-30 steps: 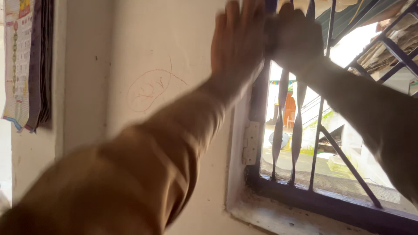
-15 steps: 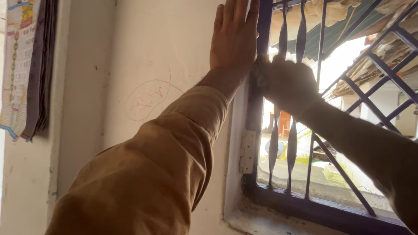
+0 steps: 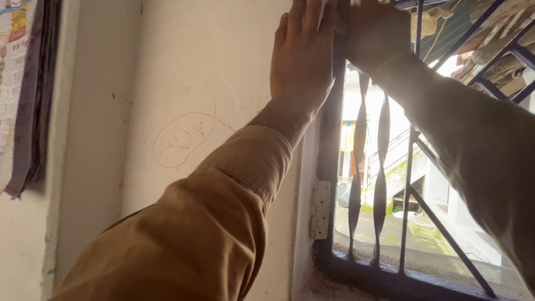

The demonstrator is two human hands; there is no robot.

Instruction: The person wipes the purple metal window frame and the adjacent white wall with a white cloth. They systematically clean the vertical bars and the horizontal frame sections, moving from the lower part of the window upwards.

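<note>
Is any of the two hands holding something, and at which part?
Left hand lies flat on the white wall, holding nothing. Right hand is at the top of the window grille; its grip cannot be told.

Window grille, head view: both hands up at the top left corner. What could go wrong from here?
1. The left hand lies flat on the wall beside the window frame, the right hand against the grille; the fingers could get pinched between the dark bars.
2. Both arms reach high, so a slip off the bars might cost balance.
3. Backlight through the window hides what the right hand touches.
</note>
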